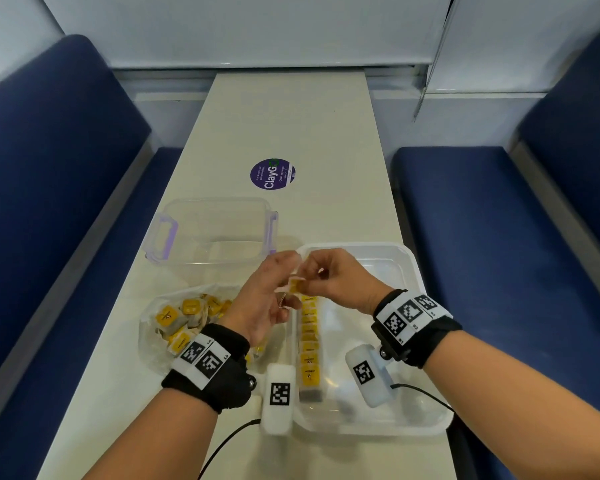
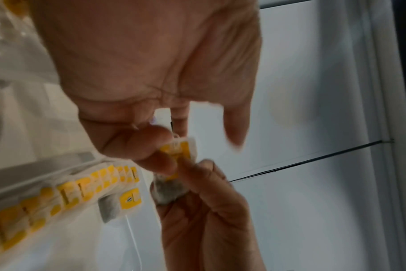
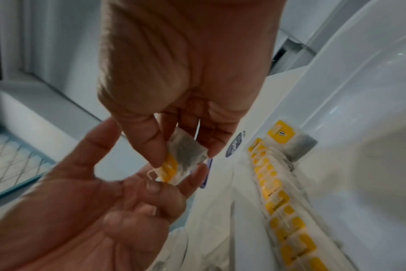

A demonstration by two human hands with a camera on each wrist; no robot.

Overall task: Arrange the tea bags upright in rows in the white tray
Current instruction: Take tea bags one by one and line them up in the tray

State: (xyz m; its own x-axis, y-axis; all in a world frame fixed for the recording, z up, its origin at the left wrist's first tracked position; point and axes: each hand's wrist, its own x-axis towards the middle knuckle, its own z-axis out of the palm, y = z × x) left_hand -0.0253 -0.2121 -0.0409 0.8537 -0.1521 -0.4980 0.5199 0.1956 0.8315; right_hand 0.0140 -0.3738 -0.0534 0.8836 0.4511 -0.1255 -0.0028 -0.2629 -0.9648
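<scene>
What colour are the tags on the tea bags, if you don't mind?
Yellow tags, clearest in the right wrist view.

On the tabletop (image 1: 291, 116) the tray (image 1: 426, 424) sits to the right, near the front edge. A row of tea bags (image 1: 309, 344) stands along the tray's left wall. Left of the tray lies an open bag of loose tea bags (image 1: 184, 317); behind that sits a plastic container (image 1: 215, 230). A round sticker (image 1: 273, 174) lies farther back. Both hands meet over the tray's far left corner, left hand (image 1: 267, 299) beside right hand (image 1: 333, 275), one tea bag (image 1: 296, 285) between them.
</scene>
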